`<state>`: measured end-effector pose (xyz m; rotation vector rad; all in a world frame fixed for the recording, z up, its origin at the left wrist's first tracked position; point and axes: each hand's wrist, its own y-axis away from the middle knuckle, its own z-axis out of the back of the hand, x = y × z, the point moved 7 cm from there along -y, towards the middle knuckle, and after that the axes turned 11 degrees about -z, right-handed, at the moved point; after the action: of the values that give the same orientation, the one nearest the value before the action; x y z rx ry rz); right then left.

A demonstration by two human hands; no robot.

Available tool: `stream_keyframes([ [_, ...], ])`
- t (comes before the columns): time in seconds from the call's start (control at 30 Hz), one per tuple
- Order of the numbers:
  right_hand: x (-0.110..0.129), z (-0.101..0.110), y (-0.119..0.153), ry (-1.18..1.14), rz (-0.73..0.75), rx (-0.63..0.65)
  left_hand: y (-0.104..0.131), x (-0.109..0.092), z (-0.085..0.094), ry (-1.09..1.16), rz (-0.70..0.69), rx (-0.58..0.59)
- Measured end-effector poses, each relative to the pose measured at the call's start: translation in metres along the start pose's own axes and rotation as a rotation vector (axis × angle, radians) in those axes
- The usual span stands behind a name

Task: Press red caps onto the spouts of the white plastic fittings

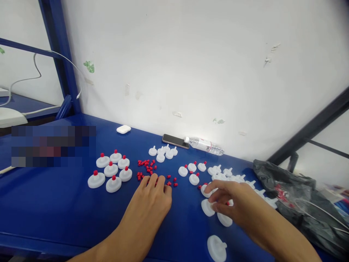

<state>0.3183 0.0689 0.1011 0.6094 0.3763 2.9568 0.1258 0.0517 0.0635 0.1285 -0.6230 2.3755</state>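
White discs (208,207) are lying loose on the blue table (54,203) under the right hand (231,202), and that hand is resting its curled fingers on two or three of them, seemingly pinching at one; whether it is actually gripping a disc I cannot tell, since the fingers are covering the contact. Red caps (147,167) are sitting scattered in a small heap just beyond the left hand (152,198), which is lying flat and open on the table, fingertips touching the nearest caps and holding nothing. Capped discs (110,169) are standing grouped to the left, well apart from the bare ones, apparently so that the two kinds are staying separate. More uncapped discs (163,152) are waiting near the wall, beside a phone (175,141) and a bottle (205,145) lying on its side. A black bag (294,203) is slumping at the right edge, its contents hard to make out beyond some red bits. An earbud case (123,129) is sitting farther back. One patch at the left is blurred out.
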Motion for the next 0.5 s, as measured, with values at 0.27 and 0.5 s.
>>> stream_keyframes([
  [0.27,0.020,0.006,0.006,-0.006,0.059,-0.055,-0.001,-0.005,0.000,-0.062,-0.019,-0.054],
  [0.5,0.014,-0.003,-0.003,0.039,0.045,-0.023,-0.003,-0.005,-0.002,-0.028,-0.046,0.022],
])
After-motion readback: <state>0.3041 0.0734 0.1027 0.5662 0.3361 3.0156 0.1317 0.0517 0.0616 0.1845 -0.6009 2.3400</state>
